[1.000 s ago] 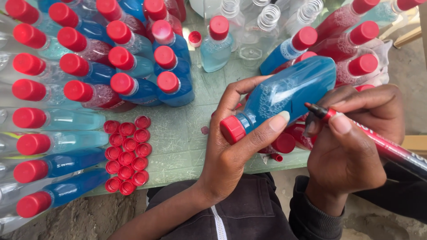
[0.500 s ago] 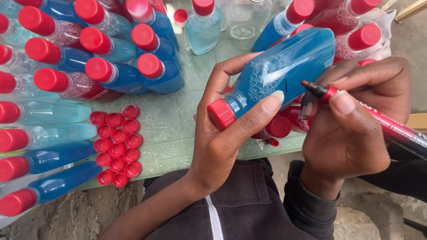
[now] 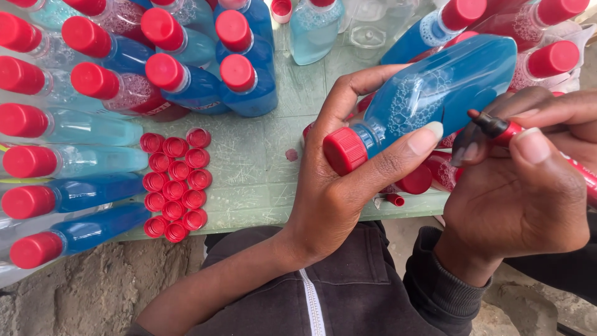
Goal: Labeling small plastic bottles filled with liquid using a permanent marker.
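On the far left I see a row of bottles lying on their sides [image 3: 68, 163], each with a red cap and blue or pale liquid inside, and they stretch down the left edge of the green table [image 3: 261, 168]. Just beside them sits a bunch of loose red caps [image 3: 175, 185], packed close together and touching each other. Above the caps stands a group of upright blue bottles [image 3: 193, 74] with red lids, crowded tight at the back of the table. In the middle I see my left hand [image 3: 339, 186], and its fingers are wrapped around the blue bottle [image 3: 435, 93], with the thumb pressed on the front near the neck and the other fingers curled behind it. The bottle is tilted on its side above the table edge, its red cap pointing down and to the left, and I can see bubbles in the liquid. Under it lie more red-capped bottles, partly hidden by the bottle and my hands. A small red lid [image 3: 394, 199] lies on the table edge below. On the right, my right hand [image 3: 528, 199] has its fingers pinched together on a red marker [image 3: 528, 140], and the dark tip is touching the side of the blue bottle. More bottles [image 3: 547, 56] stand behind at the top right.
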